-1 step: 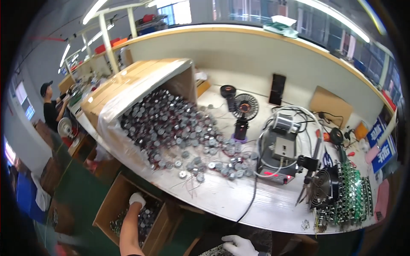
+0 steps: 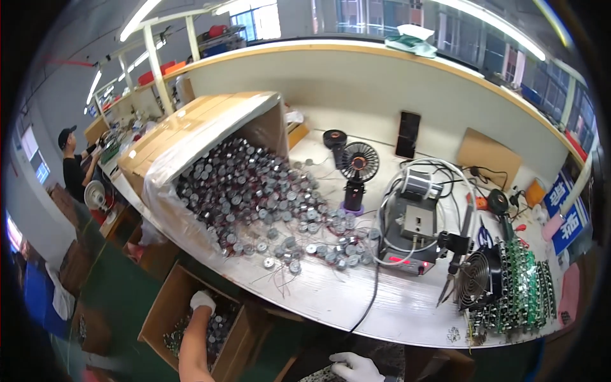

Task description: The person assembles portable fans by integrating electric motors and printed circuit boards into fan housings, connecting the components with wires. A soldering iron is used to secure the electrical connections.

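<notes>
Wearing two gloves (image 2: 361, 369): two hands (image 2: 202, 300), one inside carton (image 2: 164, 302).

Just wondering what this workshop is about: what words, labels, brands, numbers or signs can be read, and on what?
Blue sign, right: large white characters, left unquoted here.
Red display on the dark box: lit, too small to read.
Elsewhere, I can make out no text.

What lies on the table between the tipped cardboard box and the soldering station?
In the head view: loose small metal motors, with a black fan standing behind them.
</notes>
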The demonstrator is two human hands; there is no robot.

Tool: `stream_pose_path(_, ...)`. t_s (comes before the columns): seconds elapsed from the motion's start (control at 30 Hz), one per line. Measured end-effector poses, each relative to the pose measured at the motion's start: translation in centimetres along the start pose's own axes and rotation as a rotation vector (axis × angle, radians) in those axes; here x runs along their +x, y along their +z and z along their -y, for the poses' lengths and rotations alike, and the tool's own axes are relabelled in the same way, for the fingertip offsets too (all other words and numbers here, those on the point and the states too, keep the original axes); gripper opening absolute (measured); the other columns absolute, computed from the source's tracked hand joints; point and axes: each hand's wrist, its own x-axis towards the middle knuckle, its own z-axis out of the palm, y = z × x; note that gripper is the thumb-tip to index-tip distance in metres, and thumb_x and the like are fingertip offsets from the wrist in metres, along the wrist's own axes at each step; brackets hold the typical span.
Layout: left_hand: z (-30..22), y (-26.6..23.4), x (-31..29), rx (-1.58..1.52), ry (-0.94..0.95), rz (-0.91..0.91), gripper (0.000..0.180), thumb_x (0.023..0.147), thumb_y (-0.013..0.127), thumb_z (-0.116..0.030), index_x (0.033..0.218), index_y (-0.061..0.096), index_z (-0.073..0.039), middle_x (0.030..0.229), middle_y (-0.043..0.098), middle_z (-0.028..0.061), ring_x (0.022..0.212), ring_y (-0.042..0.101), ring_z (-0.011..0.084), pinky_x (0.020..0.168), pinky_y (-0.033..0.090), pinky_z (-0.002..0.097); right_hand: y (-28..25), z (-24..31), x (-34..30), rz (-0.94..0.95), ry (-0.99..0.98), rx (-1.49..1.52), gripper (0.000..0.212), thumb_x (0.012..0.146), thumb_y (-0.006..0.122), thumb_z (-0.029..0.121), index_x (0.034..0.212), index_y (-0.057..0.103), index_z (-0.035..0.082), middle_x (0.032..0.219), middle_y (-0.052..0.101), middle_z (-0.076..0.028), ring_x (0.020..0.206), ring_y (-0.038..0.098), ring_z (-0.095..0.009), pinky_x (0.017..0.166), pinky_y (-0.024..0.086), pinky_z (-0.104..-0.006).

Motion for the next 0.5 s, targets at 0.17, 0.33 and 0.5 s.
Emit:
stream_pose_path(0.17, -2.1, -3.2, -1.4, 0.306, -0.032, 0.009, 0.02, 0.079, 0.06, -0.019, 0.095, 0.073, -0.015, 0.104, 0.069, 0.0102, 0.097, 0.066, 0.0267, 0.08, 0.054, 0.0368, -1.2, -0.4, -1.5, -0.041, 0.034, 0.008, 0.031, 0.086, 0.061, 0.022, 0.111, 0.063, 0.003, 0.104, 0.067, -0.014, 0.097, 0.064, -0.023, 0.087, 0.049, -0.0309)
stream_pose_path(0.33, -4.0, -10.0, -5.8, 0.417, 0.13, 0.027, 0.023, 0.081, 0.057, -0.021, 0.094, 0.073, -0.013, 0.101, 0.069, 0.013, 0.096, 0.066, 0.0303, 0.079, 0.053, 0.0401, -2.0, -2.6, -1.8, -0.102, 0.037, 0.013, 0.031, 0.086, 0.061, 0.023, 0.111, 0.063, 0.004, 0.103, 0.067, -0.013, 0.097, 0.064, -0.022, 0.086, 0.049, -0.0307)
stream_pose_path(0.5, -1.4, -7.1, -5.3, 0.375, 0.173, 0.174, 0.029, 0.08, 0.052, -0.018, 0.101, 0.071, -0.01, 0.106, 0.066, 0.0151, 0.101, 0.063, 0.0326, 0.085, 0.051, 0.042, -1.4, -2.3, -1.0, -0.051, -0.024, 0.003, 0.03, 0.086, 0.061, 0.021, 0.11, 0.064, 0.004, 0.103, 0.067, -0.013, 0.096, 0.064, -0.021, 0.086, 0.049, -0.0303)
